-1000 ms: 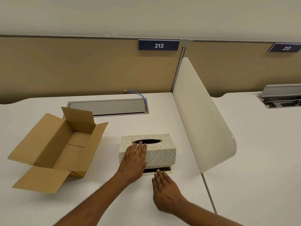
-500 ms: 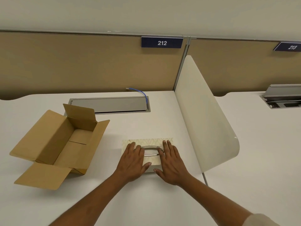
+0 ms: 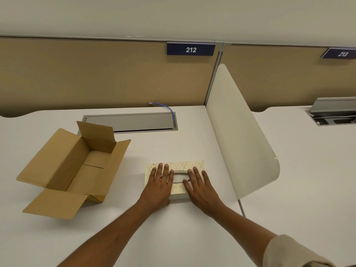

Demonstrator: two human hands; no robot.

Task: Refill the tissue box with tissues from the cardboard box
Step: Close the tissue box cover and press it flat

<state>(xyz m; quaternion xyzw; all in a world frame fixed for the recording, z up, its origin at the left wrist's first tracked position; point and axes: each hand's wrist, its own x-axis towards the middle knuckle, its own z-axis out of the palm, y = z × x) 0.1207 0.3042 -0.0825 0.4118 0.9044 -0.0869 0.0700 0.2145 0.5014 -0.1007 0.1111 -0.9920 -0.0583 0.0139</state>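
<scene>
The patterned cream tissue box [image 3: 178, 165] sits flat on the white desk, its oval slot with a metal rim facing up. My left hand [image 3: 159, 186] lies palm down on its left half, fingers spread. My right hand [image 3: 200, 186] lies palm down on its right half, fingertips at the slot's rim. Both hands press on the box without gripping it. To the left stands the brown cardboard box [image 3: 57, 162], flaps open; its visible inside shows only bare cardboard.
A curved white divider panel [image 3: 238, 132] rises just right of the tissue box. A grey cable hatch [image 3: 131, 122] with a blue cable [image 3: 169, 110] lies behind. Tan partition walls with signs 212 and 213 close off the back. A second desk lies to the right.
A second ago the tissue box was tilted up on its base with my left hand on it; it has since come down flat, and both hands now rest on its top.
</scene>
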